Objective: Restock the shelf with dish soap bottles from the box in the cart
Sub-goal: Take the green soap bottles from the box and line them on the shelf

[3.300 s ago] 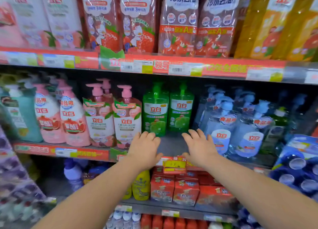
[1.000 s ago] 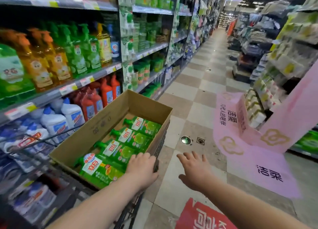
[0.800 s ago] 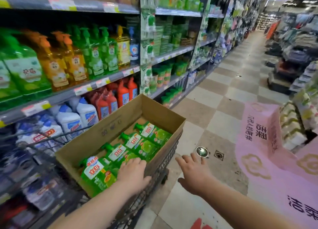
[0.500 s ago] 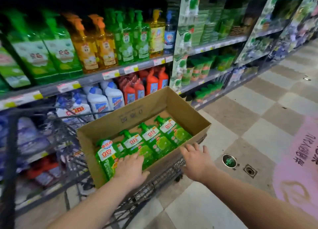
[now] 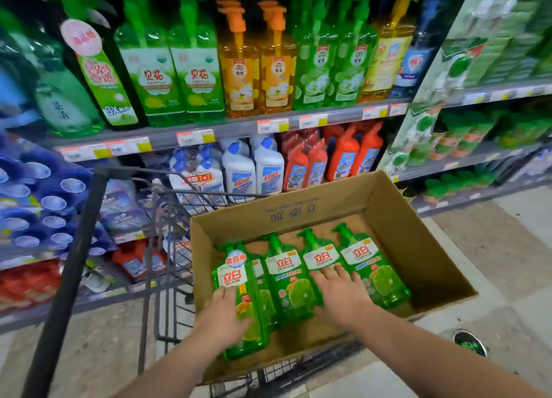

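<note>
green dish soap bottles (image 5: 285,281) with white labels lie flat in the box (image 5: 418,242), pumps toward its far wall. the left hand (image 5: 222,317) and right hand (image 5: 340,299) rest on two of them, fingers straight, gripping nothing; best to wrap each body mid-way before lifting. the box sits in the cart (image 5: 68,278).

Dim, saturated view; edges bend and blur, perhaps from motion.

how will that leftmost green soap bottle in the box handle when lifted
Likely heavy for its size: the leftmost bottle looks full of green liquid. Probably stiff, a moulded plastic body. Its glossy surface may be slippery.
</note>
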`<act>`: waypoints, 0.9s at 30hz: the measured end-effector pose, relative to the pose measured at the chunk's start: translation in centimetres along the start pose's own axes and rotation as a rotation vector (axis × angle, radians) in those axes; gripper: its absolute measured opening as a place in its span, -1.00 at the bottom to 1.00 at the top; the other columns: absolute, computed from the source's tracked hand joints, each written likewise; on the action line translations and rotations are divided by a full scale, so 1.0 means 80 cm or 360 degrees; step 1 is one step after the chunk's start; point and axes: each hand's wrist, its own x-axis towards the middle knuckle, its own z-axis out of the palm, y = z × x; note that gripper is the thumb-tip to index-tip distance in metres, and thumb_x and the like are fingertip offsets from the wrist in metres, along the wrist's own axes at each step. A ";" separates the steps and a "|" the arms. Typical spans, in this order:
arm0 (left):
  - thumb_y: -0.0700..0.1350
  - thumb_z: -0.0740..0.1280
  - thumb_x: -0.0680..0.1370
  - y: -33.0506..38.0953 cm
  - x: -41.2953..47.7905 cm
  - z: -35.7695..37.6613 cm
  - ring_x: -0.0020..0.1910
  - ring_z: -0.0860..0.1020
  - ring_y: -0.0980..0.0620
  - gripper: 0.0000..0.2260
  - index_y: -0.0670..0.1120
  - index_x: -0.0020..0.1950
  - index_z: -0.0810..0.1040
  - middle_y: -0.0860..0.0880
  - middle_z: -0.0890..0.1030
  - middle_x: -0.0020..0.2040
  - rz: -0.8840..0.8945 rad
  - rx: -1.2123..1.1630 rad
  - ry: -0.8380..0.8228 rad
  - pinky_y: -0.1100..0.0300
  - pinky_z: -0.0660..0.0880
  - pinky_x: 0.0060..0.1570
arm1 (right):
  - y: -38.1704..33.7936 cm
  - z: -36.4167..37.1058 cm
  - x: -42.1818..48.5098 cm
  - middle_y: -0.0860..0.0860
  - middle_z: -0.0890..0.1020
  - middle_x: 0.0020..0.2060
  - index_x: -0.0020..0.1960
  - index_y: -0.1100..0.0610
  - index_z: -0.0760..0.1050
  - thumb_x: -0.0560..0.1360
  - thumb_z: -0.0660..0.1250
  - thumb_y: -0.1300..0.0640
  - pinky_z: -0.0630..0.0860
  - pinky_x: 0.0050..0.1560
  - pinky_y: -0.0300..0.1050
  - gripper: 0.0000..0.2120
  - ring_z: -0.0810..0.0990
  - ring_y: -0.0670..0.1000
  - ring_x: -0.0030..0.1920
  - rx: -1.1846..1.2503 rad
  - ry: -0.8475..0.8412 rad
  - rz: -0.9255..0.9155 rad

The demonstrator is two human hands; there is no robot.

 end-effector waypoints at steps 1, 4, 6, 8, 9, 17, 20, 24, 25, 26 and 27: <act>0.16 0.35 0.46 -0.003 0.008 0.001 0.39 0.32 -0.06 -0.28 -0.04 0.50 0.13 -0.05 0.21 0.48 -0.0045 -0.0096 -0.0027 0.02 0.34 0.35 | -0.004 -0.002 0.014 0.08 0.16 0.51 0.52 -0.01 -0.01 0.51 0.25 -0.11 0.07 0.45 0.26 -0.30 0.06 0.18 0.52 0.0033 -0.0013 -0.0018; 0.15 0.36 0.46 -0.014 0.026 0.005 0.35 0.37 -0.04 -0.30 -0.04 0.49 0.15 -0.06 0.29 0.42 -0.0177 -0.0279 -0.0099 0.04 0.36 0.32 | -0.021 0.000 0.047 0.07 0.20 0.49 0.52 0.01 0.02 0.49 0.28 -0.11 0.12 0.45 0.24 -0.29 0.13 0.15 0.50 0.0137 -0.0110 -0.0068; 0.13 0.38 0.44 -0.020 0.033 0.010 0.30 0.40 -0.02 -0.35 -0.01 0.45 0.21 -0.05 0.34 0.36 -0.0247 -0.0376 -0.0123 0.05 0.40 0.27 | -0.033 0.006 0.066 0.05 0.21 0.49 0.52 0.03 0.03 0.49 0.28 -0.10 0.16 0.45 0.22 -0.29 0.16 0.13 0.49 0.0154 -0.0204 -0.0115; 0.10 0.38 0.45 -0.023 0.041 0.018 0.27 0.41 -0.03 -0.37 0.00 0.43 0.22 -0.06 0.34 0.34 -0.0301 -0.0484 -0.0158 0.05 0.43 0.24 | -0.042 0.009 0.086 0.06 0.21 0.49 0.52 0.03 0.04 0.50 0.29 -0.09 0.19 0.44 0.19 -0.30 0.18 0.13 0.48 0.0155 -0.0262 -0.0172; 0.10 0.37 0.45 -0.023 0.045 0.022 0.28 0.41 -0.04 -0.35 0.00 0.46 0.18 -0.07 0.31 0.36 -0.0338 -0.0524 -0.0185 0.04 0.43 0.25 | -0.047 0.010 0.097 0.07 0.21 0.48 0.51 0.03 0.04 0.50 0.29 -0.09 0.20 0.44 0.18 -0.30 0.20 0.14 0.47 0.0164 -0.0289 -0.0194; 0.12 0.37 0.47 -0.016 0.071 0.063 0.43 0.27 -0.12 -0.21 0.03 0.54 -0.02 -0.10 0.16 0.50 -0.0682 -0.0780 -0.0192 -0.05 0.27 0.38 | -0.088 0.038 0.186 0.14 0.33 0.41 0.49 0.12 0.13 0.48 0.34 -0.11 0.36 0.34 0.03 -0.29 0.39 0.15 0.35 0.0515 -0.0528 -0.0190; 0.09 0.38 0.47 -0.015 0.074 0.072 0.41 0.28 -0.11 -0.20 0.01 0.54 -0.04 -0.07 0.16 0.49 -0.0754 -0.0903 -0.0097 -0.04 0.29 0.35 | -0.103 0.056 0.210 0.11 0.41 0.36 0.46 0.13 0.18 0.45 0.38 -0.12 0.39 0.21 -0.09 -0.29 0.45 0.08 0.27 0.0858 -0.0625 -0.0144; 0.11 0.39 0.45 -0.015 0.078 0.081 0.46 0.21 -0.14 -0.15 0.05 0.54 -0.11 -0.05 0.13 0.53 -0.0813 -0.0935 -0.0017 -0.14 0.28 0.38 | -0.120 0.075 0.230 0.09 0.41 0.38 0.46 0.13 0.16 0.41 0.39 -0.19 0.38 0.28 0.01 -0.22 0.43 0.14 0.34 0.1322 -0.0703 0.0099; 0.11 0.39 0.45 -0.014 0.079 0.083 0.47 0.18 -0.15 -0.14 0.07 0.54 -0.14 -0.04 0.12 0.53 -0.0840 -0.0936 -0.0012 -0.16 0.25 0.39 | -0.123 0.080 0.234 0.09 0.42 0.38 0.46 0.12 0.17 0.40 0.39 -0.22 0.36 0.32 0.06 -0.20 0.42 0.15 0.35 0.1395 -0.0702 0.0161; 0.12 0.39 0.45 -0.013 0.079 0.084 0.48 0.15 -0.15 -0.13 0.09 0.54 -0.15 -0.04 0.12 0.53 -0.0862 -0.0919 -0.0008 -0.17 0.23 0.40 | -0.125 0.084 0.237 0.08 0.43 0.37 0.46 0.11 0.19 0.38 0.39 -0.24 0.35 0.33 0.09 -0.20 0.42 0.15 0.35 0.1449 -0.0695 0.0198; 0.12 0.39 0.45 -0.012 0.079 0.085 0.48 0.15 -0.15 -0.13 0.09 0.54 -0.15 -0.04 0.13 0.52 -0.0871 -0.0892 0.0006 -0.16 0.21 0.41 | -0.127 0.087 0.239 0.07 0.45 0.36 0.44 0.10 0.22 0.37 0.40 -0.24 0.35 0.34 0.10 -0.21 0.43 0.15 0.34 0.1500 -0.0693 0.0217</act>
